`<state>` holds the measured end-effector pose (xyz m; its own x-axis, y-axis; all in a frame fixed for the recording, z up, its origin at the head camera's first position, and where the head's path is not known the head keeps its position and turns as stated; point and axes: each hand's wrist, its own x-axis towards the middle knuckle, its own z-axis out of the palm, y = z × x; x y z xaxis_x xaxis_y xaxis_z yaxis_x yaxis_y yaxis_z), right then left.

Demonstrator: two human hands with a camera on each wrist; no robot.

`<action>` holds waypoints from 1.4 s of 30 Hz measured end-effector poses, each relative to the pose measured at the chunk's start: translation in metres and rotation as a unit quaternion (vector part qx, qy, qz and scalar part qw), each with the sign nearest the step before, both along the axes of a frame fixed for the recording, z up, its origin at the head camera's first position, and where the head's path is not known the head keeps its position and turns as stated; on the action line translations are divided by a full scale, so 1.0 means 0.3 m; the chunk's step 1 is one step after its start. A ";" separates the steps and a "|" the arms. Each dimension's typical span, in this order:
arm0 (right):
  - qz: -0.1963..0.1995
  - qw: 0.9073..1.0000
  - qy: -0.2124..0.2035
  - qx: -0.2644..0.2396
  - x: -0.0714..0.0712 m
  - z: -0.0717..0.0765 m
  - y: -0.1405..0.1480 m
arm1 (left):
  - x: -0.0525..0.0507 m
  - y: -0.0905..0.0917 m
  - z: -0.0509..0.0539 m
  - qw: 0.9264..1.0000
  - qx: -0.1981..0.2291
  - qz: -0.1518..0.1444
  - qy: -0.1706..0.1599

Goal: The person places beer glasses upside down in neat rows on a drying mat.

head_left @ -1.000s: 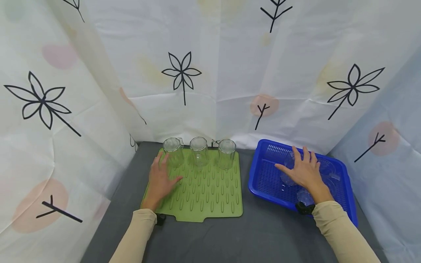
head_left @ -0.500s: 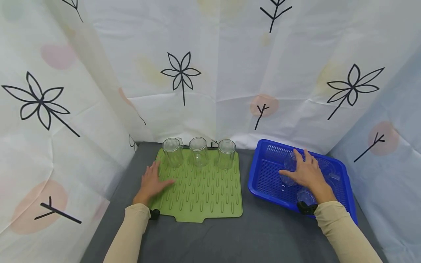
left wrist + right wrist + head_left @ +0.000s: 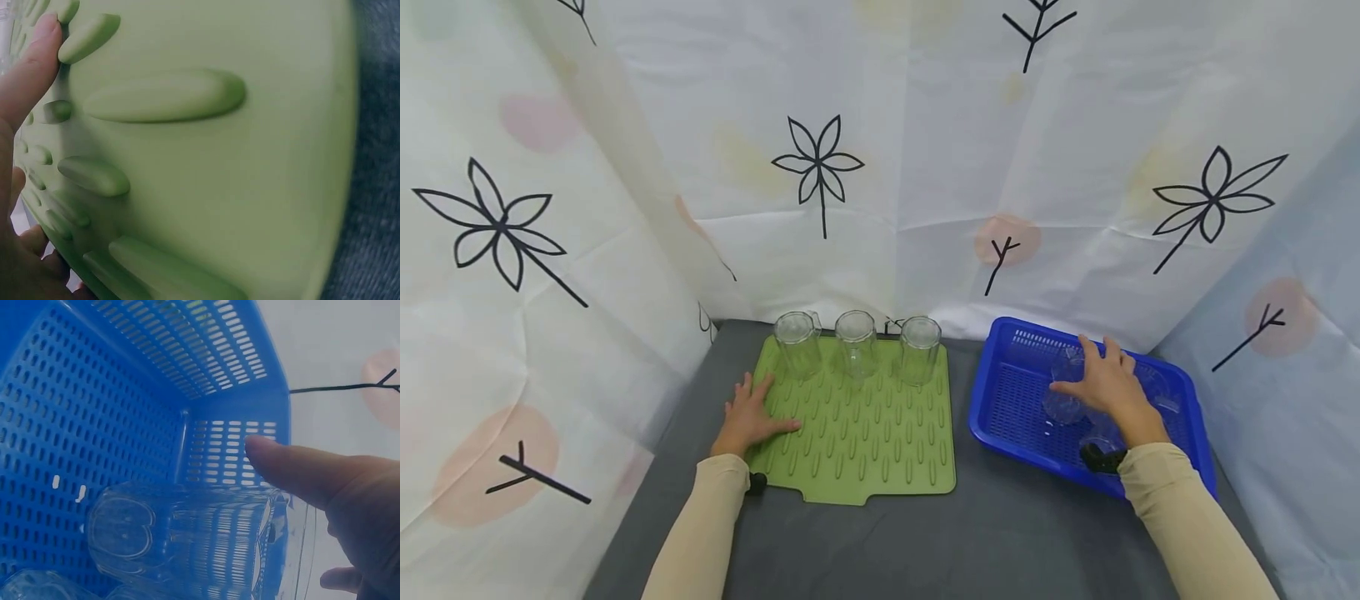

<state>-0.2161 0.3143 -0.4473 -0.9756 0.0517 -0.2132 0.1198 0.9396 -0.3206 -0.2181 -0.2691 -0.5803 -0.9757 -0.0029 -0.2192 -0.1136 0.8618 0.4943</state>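
Left hand lay splayed on the ridged mat left of the basket; right hand, inside, arched wide around 1 glass.

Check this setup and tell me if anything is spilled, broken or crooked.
Only the blue basket stands out, mildly: it sits angled, while the green mat lies nearly square to the table. I see no spill or breakage, though the right hand partly hides the glassware in the basket.

Head view is looking forward and down from above; left wrist view is skimming very close across the green mat, shared at head view's six o'clock; right wrist view is peering closely into the blue basket, shared at head view's four o'clock
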 end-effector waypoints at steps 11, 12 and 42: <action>0.014 0.999 -0.023 0.030 -0.059 -0.004 0.002 | -0.004 0.007 0.012 1.000 -0.005 -0.009 -0.022; 0.016 0.999 -0.028 0.029 -0.061 -0.003 0.001 | -0.004 0.008 0.014 1.000 -0.002 -0.008 -0.026; 0.096 0.990 -0.059 0.080 -0.075 -0.003 -0.071 | -0.013 0.005 0.000 0.999 0.009 -0.001 -0.043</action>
